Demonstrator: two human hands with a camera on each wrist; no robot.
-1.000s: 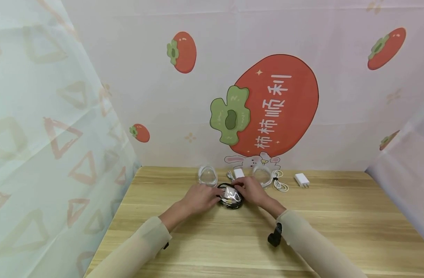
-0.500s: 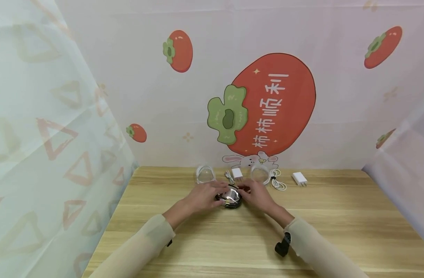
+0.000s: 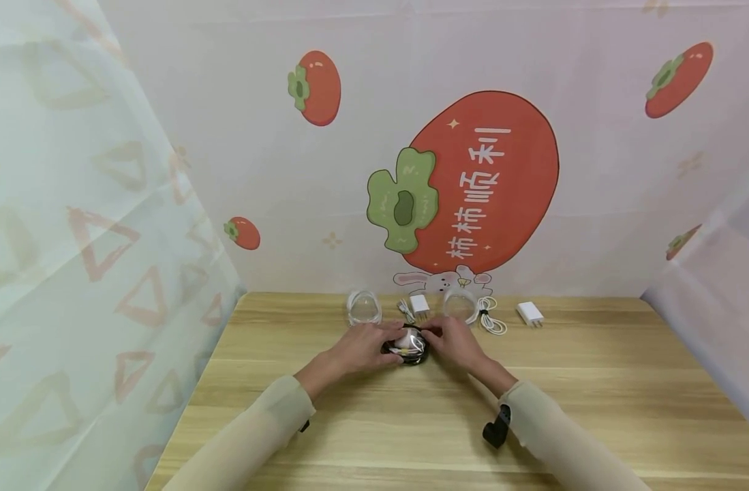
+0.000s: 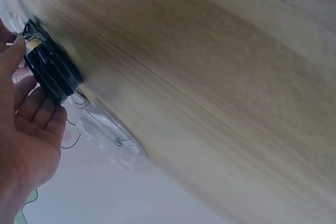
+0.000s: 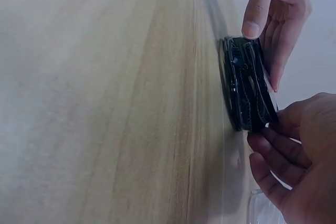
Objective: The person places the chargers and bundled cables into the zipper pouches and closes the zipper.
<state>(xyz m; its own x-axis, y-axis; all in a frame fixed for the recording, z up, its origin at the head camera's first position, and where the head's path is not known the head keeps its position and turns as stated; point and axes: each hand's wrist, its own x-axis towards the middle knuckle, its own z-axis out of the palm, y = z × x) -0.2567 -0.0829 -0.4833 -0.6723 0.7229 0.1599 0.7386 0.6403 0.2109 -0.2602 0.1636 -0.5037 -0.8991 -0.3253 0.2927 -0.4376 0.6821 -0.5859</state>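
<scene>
Black cable coil [image 5: 247,83] is gripped by left hand [image 3: 364,346] and right hand [image 3: 457,345], both hands angled inward.

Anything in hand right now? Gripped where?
Yes, the black cable coil: the left hand holds its left side, fingers and thumb spread around it; the right hand pinches its right edge.

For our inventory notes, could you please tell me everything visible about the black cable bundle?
The black cable bundle is wound into a round coil, seemingly under glossy clear plastic, with yellow and whitish bits inside. It lies roughly flat over the wooden table; any lift is unclear. The left hand and right hand grip its opposite sides.
</scene>
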